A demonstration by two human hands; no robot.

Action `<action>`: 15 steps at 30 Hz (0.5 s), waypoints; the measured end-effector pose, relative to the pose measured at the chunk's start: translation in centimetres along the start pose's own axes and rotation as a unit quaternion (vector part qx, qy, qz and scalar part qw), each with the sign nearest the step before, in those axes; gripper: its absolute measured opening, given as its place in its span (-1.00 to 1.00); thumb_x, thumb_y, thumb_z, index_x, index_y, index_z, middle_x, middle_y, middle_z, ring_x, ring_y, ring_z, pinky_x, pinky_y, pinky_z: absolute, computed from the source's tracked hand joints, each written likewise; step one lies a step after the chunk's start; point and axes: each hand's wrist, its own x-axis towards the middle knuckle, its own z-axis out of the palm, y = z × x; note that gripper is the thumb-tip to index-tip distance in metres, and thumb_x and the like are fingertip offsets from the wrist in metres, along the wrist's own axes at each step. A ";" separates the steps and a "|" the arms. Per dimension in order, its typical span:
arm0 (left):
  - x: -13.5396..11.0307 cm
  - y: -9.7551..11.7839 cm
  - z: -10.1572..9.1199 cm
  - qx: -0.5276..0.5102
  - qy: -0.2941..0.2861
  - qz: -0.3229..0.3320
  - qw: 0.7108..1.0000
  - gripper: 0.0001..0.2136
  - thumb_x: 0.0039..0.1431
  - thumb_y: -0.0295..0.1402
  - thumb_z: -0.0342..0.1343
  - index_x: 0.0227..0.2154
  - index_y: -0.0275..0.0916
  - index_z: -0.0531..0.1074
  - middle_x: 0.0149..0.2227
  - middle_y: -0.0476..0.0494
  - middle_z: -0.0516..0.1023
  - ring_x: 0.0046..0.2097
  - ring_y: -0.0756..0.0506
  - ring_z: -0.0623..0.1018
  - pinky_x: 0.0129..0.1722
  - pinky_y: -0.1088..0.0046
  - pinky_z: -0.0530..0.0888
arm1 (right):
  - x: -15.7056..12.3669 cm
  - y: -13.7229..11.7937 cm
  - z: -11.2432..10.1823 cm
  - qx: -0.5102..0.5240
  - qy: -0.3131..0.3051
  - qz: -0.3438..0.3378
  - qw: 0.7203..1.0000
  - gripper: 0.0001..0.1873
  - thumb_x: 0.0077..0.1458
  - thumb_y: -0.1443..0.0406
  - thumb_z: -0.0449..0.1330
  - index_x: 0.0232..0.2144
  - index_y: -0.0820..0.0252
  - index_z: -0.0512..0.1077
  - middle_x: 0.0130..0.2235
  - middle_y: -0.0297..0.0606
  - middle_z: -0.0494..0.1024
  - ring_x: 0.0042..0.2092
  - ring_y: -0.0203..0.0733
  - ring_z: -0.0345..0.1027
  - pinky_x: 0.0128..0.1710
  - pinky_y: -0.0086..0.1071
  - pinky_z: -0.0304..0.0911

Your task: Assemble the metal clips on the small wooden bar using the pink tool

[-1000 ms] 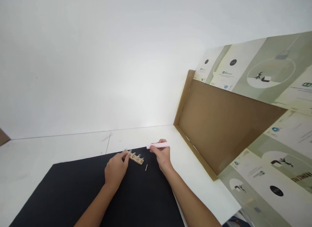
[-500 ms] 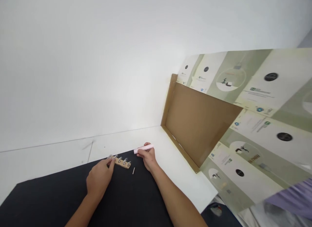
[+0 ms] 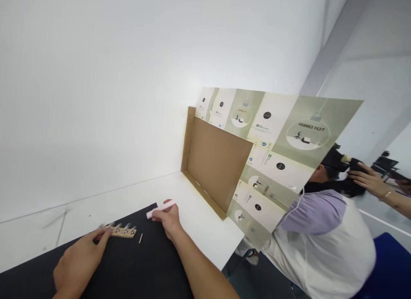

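My left hand [image 3: 78, 258] is closed, its thumb and fingers gripping the left end of a small wooden strip [image 3: 128, 235]. Several round silvery pieces with clear upright parts sit along that strip; my fingers hide part of the row. A slim pale pink bar [image 3: 164, 206] is pinched in my right hand [image 3: 171, 219], near the edge of a black mat [image 3: 138, 273]. Between the two hands, just right of the strip, a short thin pale stick [image 3: 140, 238] lies on the mat.
A white tabletop [image 3: 205, 234] runs along a white wall. On the right, an upright cardboard partition [image 3: 218, 157] carries printed sheets [image 3: 272, 123]. Beyond it sits a person in a white and lilac top [image 3: 324, 234], while another person's hand [image 3: 369, 181] reaches toward their head.
My view has swung right, so the mat, both hands and the partition appear further left, and people beyond it have come into sight. Both hands keep their grips.
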 end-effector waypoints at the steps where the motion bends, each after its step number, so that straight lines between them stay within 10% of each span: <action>1: 0.2 -0.1 0.0 0.000 -0.004 0.000 1.000 -0.45 0.01 0.20 -0.02 -0.04 0.07 0.53 -0.22 -0.22 0.61 -0.23 -0.36 0.56 -0.33 0.21 0.46 | -0.5 -0.2 -0.6 -0.012 0.007 -0.013 1.000 -0.44 -0.37 0.47 0.32 -0.27 0.13 0.18 -0.55 -0.52 0.50 -0.55 -0.27 0.42 -0.52 -0.45 0.34; 15: 1.3 -1.4 1.1 0.036 0.015 0.033 0.999 -0.52 0.05 0.14 -0.04 -0.05 0.15 0.52 -0.22 -0.12 0.64 -0.30 -0.28 0.58 -0.36 0.27 0.49 | -1.2 0.4 -1.6 -0.078 0.045 -0.055 0.994 -0.48 -0.40 0.50 0.26 -0.30 0.13 0.21 -0.61 -0.59 0.41 -0.60 -0.32 0.30 -0.56 -0.47 0.23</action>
